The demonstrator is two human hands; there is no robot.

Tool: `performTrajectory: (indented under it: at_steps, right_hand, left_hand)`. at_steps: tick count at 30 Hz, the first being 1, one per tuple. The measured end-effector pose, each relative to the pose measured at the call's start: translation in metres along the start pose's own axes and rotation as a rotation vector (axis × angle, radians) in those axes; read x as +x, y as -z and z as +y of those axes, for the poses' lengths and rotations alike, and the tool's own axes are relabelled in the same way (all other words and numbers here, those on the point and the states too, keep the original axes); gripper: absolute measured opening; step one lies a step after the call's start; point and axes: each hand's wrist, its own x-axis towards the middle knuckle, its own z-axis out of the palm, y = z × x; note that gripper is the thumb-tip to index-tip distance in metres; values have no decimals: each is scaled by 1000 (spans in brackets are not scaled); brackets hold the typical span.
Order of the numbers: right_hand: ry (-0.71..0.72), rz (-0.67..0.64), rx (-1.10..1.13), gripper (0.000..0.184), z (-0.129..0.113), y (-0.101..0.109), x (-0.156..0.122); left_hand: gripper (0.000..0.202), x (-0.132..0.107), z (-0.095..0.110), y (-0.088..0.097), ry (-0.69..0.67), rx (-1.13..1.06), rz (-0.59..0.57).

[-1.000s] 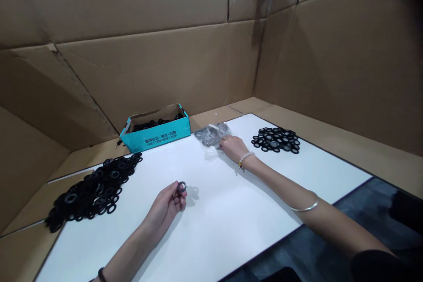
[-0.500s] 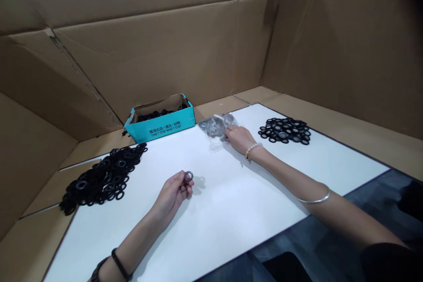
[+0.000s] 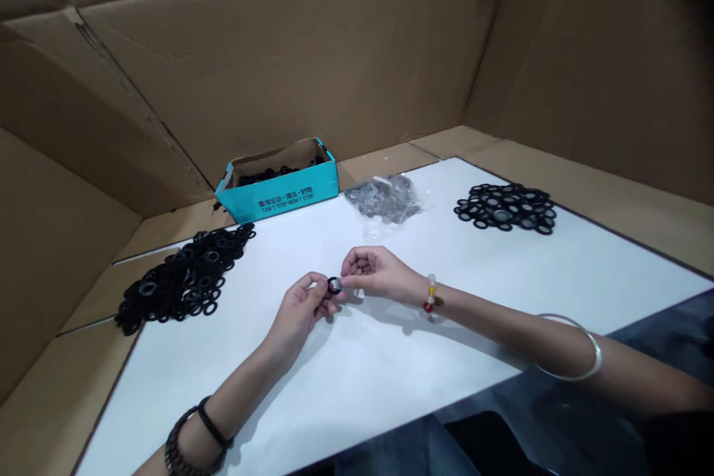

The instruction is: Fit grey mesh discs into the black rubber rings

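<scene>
My left hand [image 3: 306,306] pinches a black ring [image 3: 333,285] between thumb and fingertips, above the white board. Directly beside it, my right hand [image 3: 371,271] is closed, its thumb and finger at the ring's right edge. A small pale grey piece [image 3: 338,284] shows at the ring's opening, by the right fingertips; its outline is partly hidden. Behind the hands lies a clear plastic bag [image 3: 384,199] of thin grey pieces. A heap of black rings [image 3: 184,275] is to the left, and a pile of black rings with grey centres [image 3: 505,208] is to the right.
A turquoise box [image 3: 284,193] holding more black rings stands at the back of the white board [image 3: 357,379]. Cardboard walls [image 3: 312,59] rise behind and on both sides. Dark fabric shows below the board's front edge.
My right hand has left the plastic bag and come toward me to the ring in my left hand, with a small grey piece at its fingertips. The left hand still holds the ring.
</scene>
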Motion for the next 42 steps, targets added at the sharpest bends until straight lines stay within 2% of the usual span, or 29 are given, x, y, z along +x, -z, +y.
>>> performTrajectory:
  at_steps: [2,6,15,20,24,29,32,38,42]
  right_hand:
    - [-34,16,22,39,0,-4,-3]
    - [-65,-44,-6,36,0,-5,-6]
    - [97,-13,-336,11,-1,-14,-16]
    - [238,71,-489,10,2,-21,-20]
    - [257,59,-576,6,-1,-19,-21]
    - [343,75,-619,5,-10,-17,-23]
    - [386,68,-626,6,-12,-16,-25]
    - [412,67,-645,7,-14,-15,-27]
    - [352,47,-605,7,-15,-14,-27]
  left_hand:
    - [36,0,-1,0,-12,14,-4]
    - [32,-1,-5,1,-42,52,-12]
    - [18,-5,-10,-3,-109,120,5]
    - [15,-8,-11,-7,-99,86,76]
    - [13,-9,-15,-5,-149,97,153]
    - [8,-14,-14,-5,-315,263,230]
    - [6,-17,-11,-8,-370,338,267]
    - [2,-21,-6,-11,-396,383,292]
    - [2,-19,-5,-10,-336,363,279]
